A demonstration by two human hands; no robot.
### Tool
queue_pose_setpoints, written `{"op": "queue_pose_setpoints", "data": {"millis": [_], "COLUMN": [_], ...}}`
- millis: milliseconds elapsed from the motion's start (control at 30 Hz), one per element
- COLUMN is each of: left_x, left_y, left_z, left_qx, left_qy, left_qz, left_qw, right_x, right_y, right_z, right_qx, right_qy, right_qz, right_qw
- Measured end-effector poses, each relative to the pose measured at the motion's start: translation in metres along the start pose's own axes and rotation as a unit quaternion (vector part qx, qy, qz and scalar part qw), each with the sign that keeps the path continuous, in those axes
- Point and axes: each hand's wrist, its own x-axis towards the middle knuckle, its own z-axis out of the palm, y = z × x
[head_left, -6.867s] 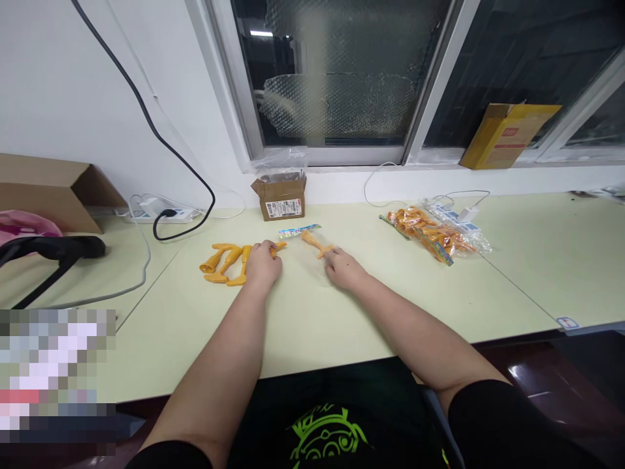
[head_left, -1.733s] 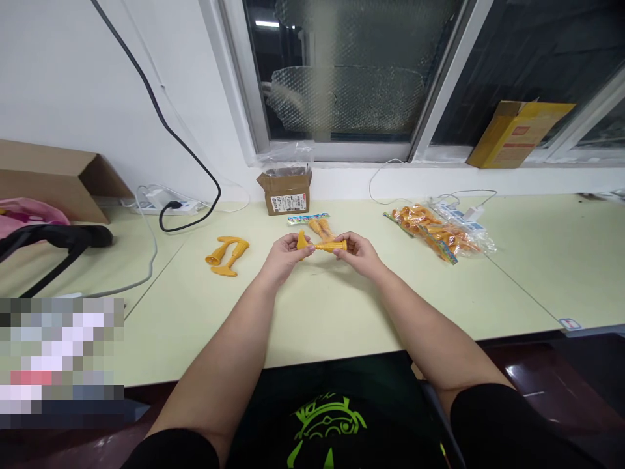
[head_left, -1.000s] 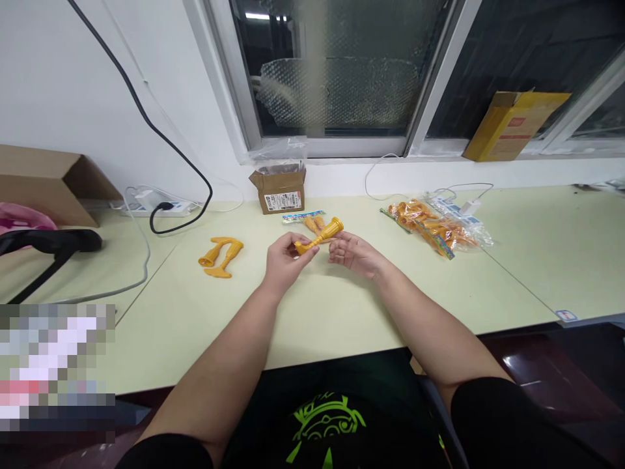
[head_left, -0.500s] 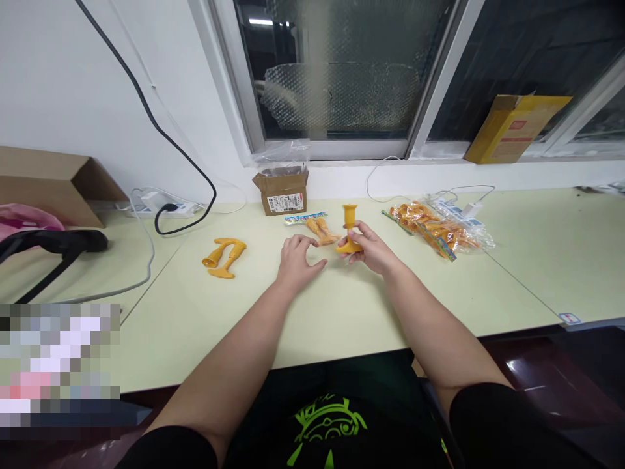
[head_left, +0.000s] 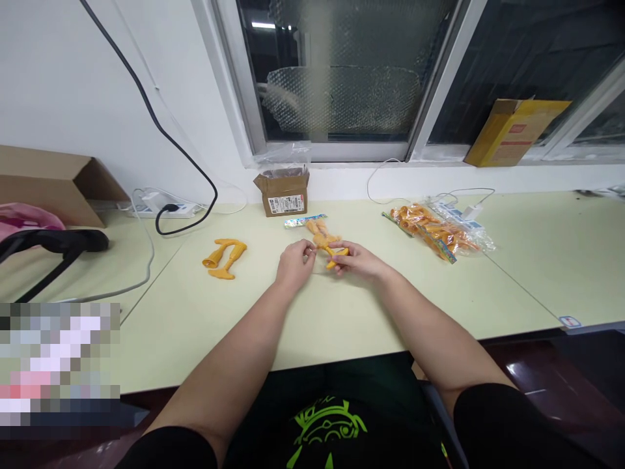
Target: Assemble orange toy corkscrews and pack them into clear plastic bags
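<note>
My right hand (head_left: 359,260) is closed around the curved crosspiece of a yellow plastic piece (head_left: 329,251) with a flared cup at its other end. The piece is tilted, its cup pointing left and away from me. Close to the cup, the fingers of my left hand (head_left: 293,264) are curled together; what they pinch, if anything, is hidden. A faint pale line shows below, between the hands. Just beyond lies a small bag of similar pieces (head_left: 317,228) with a colourful header strip (head_left: 305,222). Loose yellow pieces (head_left: 225,257) rest on the table to the left.
Filled clear bags of yellow pieces (head_left: 432,228) lie at the right. A small open cardboard box (head_left: 286,202) stands against the wall. Power strips (head_left: 188,210), a black cable (head_left: 146,104), a larger box (head_left: 43,176) and a black strap-like object (head_left: 58,241) are at the left.
My right hand has tipped the upright yellow piece over to the left, bringing its cup towards my left hand. The left hand's spread thumb and fingers have closed together.
</note>
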Motion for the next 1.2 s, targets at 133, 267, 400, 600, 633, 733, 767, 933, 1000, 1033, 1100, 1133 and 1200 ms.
{"op": "queue_pose_setpoints", "data": {"millis": [133,267,400,600,633,733,767,933,1000,1033,1100,1133,1200], "left_x": [0.000,-0.001,-0.003,-0.005,-0.005,-0.006,-0.006,-0.008,-0.008,-0.008,-0.008,-0.008,-0.008], "left_y": [0.005,0.012,0.017,0.021,0.021,0.023,0.024,0.028,0.029,0.029,0.029,0.028,0.026], "left_z": [-0.002,-0.004,-0.004,-0.005,-0.005,-0.007,-0.007,-0.005,-0.003,-0.003,-0.003,-0.003,-0.003], "left_qx": [-0.009,-0.023,-0.034,-0.047,-0.045,-0.036,-0.032,-0.013,-0.014,-0.017,-0.023,-0.025,-0.024], "left_qy": [-0.001,-0.026,-0.049,-0.043,-0.046,-0.075,-0.086,-0.095,-0.090,-0.088,-0.080,-0.073,-0.060], "left_qz": [0.055,0.115,0.141,0.146,0.147,0.157,0.160,0.146,0.142,0.141,0.140,0.140,0.139], "left_qw": [0.998,0.993,0.988,0.987,0.987,0.984,0.983,0.985,0.986,0.986,0.987,0.987,0.988], "right_x": [0.014,0.019,0.020,0.020,0.021,0.023,0.024,0.030,0.032,0.032,0.030,0.029,0.025], "right_y": [0.016,0.015,0.008,0.018,0.021,0.026,0.026,0.023,0.022,0.022,0.022,0.022,0.021], "right_z": [0.029,0.032,0.023,0.019,0.019,0.018,0.018,0.023,0.027,0.029,0.032,0.033,0.033], "right_qx": [0.145,0.194,0.189,0.020,-0.032,-0.179,-0.210,-0.083,0.038,0.084,0.135,0.144,0.134], "right_qy": [0.011,0.047,0.125,0.017,0.011,0.051,0.076,0.192,0.206,0.208,0.203,0.194,0.155], "right_qz": [0.011,0.015,-0.023,-0.045,-0.062,-0.130,-0.147,-0.096,-0.050,-0.039,-0.041,-0.051,-0.068], "right_qw": [0.989,0.980,0.974,0.999,0.998,0.974,0.963,0.973,0.976,0.974,0.969,0.969,0.976]}}
